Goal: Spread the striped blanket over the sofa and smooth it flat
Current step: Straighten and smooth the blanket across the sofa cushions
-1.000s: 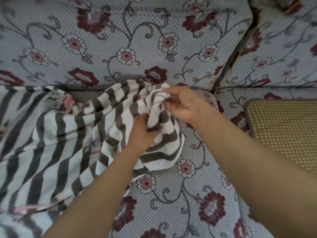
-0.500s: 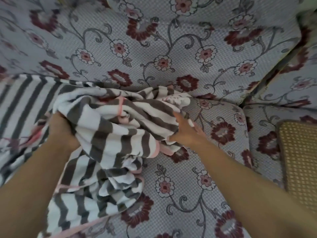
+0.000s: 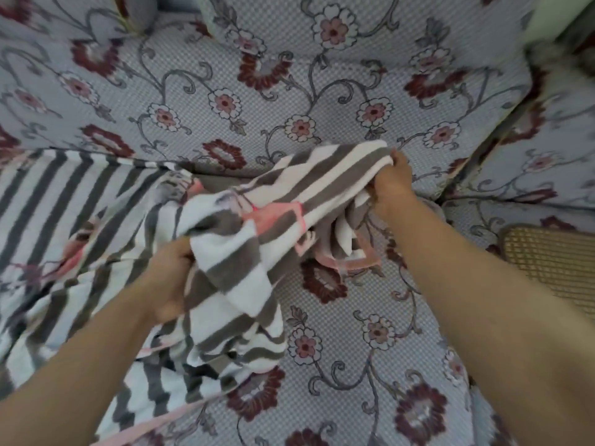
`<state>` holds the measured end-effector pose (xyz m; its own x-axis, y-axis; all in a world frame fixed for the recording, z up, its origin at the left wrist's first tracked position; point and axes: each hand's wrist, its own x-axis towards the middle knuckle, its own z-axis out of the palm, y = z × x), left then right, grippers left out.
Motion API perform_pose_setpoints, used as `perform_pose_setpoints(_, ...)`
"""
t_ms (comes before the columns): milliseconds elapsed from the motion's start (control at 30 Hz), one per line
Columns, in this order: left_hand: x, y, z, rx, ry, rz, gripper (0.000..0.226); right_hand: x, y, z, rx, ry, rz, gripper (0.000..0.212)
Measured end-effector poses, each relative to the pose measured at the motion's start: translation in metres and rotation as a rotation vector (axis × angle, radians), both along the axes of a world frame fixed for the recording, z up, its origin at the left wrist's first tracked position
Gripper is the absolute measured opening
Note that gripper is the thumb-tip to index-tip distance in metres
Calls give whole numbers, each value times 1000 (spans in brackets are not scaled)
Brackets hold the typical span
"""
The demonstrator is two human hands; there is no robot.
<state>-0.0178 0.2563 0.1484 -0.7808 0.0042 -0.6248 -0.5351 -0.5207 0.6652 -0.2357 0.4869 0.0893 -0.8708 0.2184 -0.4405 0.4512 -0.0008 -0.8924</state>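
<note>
The striped blanket (image 3: 244, 278), grey and white with pink trim, lies bunched over the left part of the floral sofa (image 3: 354, 333). Its left portion lies flatter across the seat. My right hand (image 3: 391, 185) grips a gathered end of the blanket near the crease where seat meets backrest. My left hand (image 3: 170, 278) grips a fold of the blanket lower down, its fingers buried in the cloth. The stretch between both hands hangs loose and rumpled above the seat.
The sofa backrest (image 3: 289, 91) rises behind with the same flower print. A second cushion (image 3: 541, 162) sits at the right, and a woven yellow mat (image 3: 553, 262) lies on the seat at the far right.
My right hand has pulled its end of the blanket up and to the right toward the backrest. My left hand has shifted right, and the bundle between them has stretched out.
</note>
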Motion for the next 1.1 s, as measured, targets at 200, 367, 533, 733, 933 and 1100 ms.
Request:
perform_pose_setpoints(200,-34,185,-28,-38,-41,-423,26,-23,120,64,-2,126,-122,40)
perform_pose_setpoints(367,-34,323,-68,-200,168,-875,48,-13,248,71,60,201,-280,27)
perform_pose_setpoints(533,-7,389,-117,-393,138,-1416,61,39,325,30,539,136,38,23)
perform_pose_setpoints(733,0,355,-151,-545,188,-1416,48,86,330,-57,810,-208,370,40)
perform_pose_setpoints(933,-64,239,-166,-889,188,-871,28,54,241,-92,755,-136,657,32)
perform_pose_setpoints(1100,-107,132,-158,-1056,88,-605,27,23,148,-115,710,53,822,20)
